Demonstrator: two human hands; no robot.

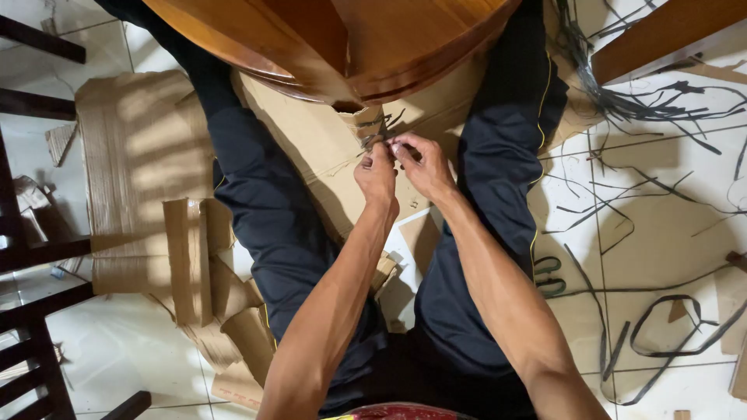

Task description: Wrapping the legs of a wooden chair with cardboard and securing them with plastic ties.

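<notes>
I sit on the floor with my legs spread in dark trousers (264, 218). A round, polished wooden piece (342, 39) rests between my knees at the top. My left hand (376, 173) and my right hand (422, 163) meet just below its rim, fingertips pinched together on a thin dark strip (389, 144) beside a torn bit of cardboard (362, 118). Both hands touch each other. What the strip joins to is hidden behind my fingers.
Flattened cardboard (140, 155) covers the tiled floor on the left and under my legs. Several black strips (661, 101) lie scattered on the right, with scissors (548, 276) by my right thigh. Dark wooden furniture legs (31, 257) stand at the far left, a wooden board (669, 31) top right.
</notes>
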